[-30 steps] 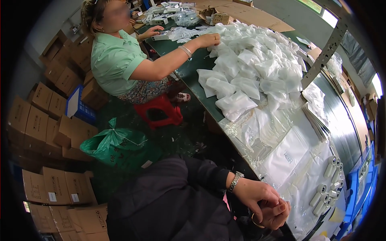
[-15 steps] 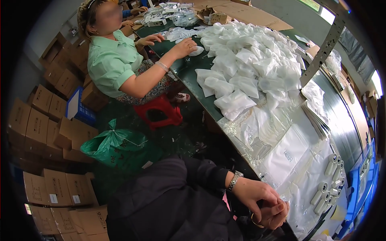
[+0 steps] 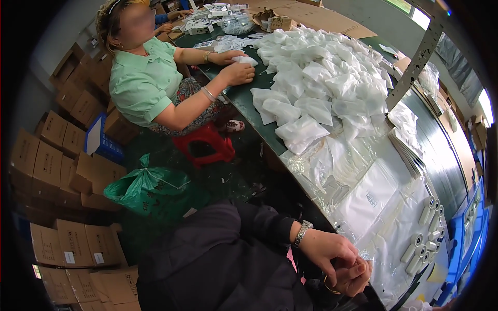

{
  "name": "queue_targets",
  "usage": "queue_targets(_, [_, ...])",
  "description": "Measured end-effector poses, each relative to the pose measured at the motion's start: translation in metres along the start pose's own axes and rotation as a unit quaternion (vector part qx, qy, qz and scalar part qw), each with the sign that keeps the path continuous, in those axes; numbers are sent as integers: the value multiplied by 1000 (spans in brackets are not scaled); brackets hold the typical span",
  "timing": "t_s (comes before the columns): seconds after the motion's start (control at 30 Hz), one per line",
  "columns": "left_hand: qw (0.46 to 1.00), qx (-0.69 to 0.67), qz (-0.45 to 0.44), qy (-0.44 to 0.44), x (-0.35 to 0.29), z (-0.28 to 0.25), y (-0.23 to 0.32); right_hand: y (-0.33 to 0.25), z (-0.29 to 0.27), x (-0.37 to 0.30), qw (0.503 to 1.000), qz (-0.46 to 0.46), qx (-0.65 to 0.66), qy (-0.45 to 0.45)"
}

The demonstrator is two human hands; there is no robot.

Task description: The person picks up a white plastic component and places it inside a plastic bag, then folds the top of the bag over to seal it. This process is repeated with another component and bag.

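My left hand (image 3: 328, 250), with a metal watch at the wrist, lies over my right hand (image 3: 354, 278) at the near table edge. The fingers of both are curled and pressed together, and whatever is between them, if anything, is hidden. A gold bangle circles the right wrist. Right beside the hands, clear plastic film and a flat white plastic bag (image 3: 366, 199) with small dark print lie on the table. Several white cylinders (image 3: 413, 248) with dark round ends lie in a cluster to their right. Farther off rises a big heap of filled white bags (image 3: 321, 78).
Across the table's left side, a co-worker in a green shirt (image 3: 142, 78) sits on a red stool (image 3: 205, 145). A green sack (image 3: 150, 189) and stacked cartons (image 3: 52, 160) stand on the floor at left. A metal post (image 3: 417, 65) rises at right, above blue bins (image 3: 467, 238).
The co-worker has brought both hands together around a small white packet, leaning slightly left. My own hands stay pressed together in nearly the same place.
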State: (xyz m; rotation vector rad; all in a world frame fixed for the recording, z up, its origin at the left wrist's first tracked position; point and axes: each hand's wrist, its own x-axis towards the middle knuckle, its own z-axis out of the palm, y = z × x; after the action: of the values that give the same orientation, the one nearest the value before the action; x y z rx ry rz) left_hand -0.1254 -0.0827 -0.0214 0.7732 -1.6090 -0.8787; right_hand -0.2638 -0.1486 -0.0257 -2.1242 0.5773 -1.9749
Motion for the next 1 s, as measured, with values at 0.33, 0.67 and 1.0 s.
queue_targets(0.33, [993, 117, -14, -26, -16, -40, 0, 57, -107, -27, 997, 41, -37, -60])
queue_targets(0.67, [616, 736, -212, 183, -65, -166, 2, 50, -160, 15, 876, 86, -474, -7])
queue_targets(1.0, [427, 820, -359, 128, -150, -294, -12, 68, -145, 16, 903, 129, -378, -159])
